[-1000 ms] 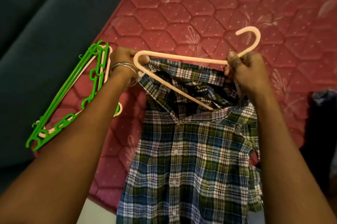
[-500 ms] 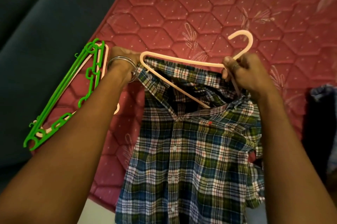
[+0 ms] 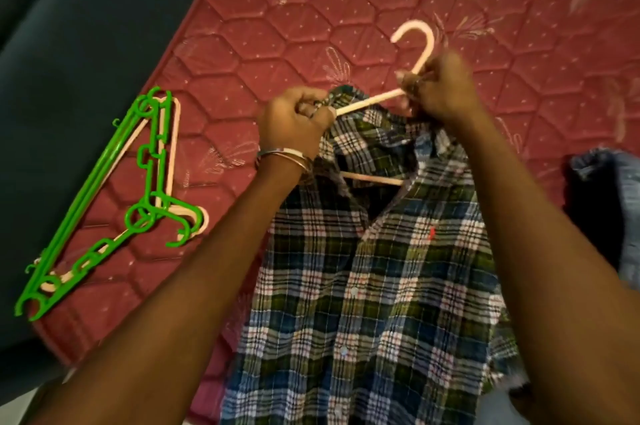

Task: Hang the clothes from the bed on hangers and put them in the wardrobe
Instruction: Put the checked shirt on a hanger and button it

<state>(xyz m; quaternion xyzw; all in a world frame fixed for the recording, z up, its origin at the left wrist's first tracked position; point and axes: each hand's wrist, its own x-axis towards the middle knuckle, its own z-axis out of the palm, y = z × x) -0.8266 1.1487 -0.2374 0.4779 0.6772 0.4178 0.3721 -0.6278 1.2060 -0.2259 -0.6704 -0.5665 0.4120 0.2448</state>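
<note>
Plaid shirt [image 3: 374, 268] on the bed [image 3: 346, 2], collar raised between both hands. Left hand [image 3: 294, 123] pinches collar and one arm of the pink hanger [image 3: 412, 54]; right hand [image 3: 440, 88] grips its neck, hook above. Spare hangers [image 3: 104, 199] lie left.

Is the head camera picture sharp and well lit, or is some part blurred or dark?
Head view: dim, warm light; the plaid shirt and green hangers are fairly sharp; the right hand shows slight motion blur; the forearms bulge at the bottom edge, a wide-angle effect.
</note>
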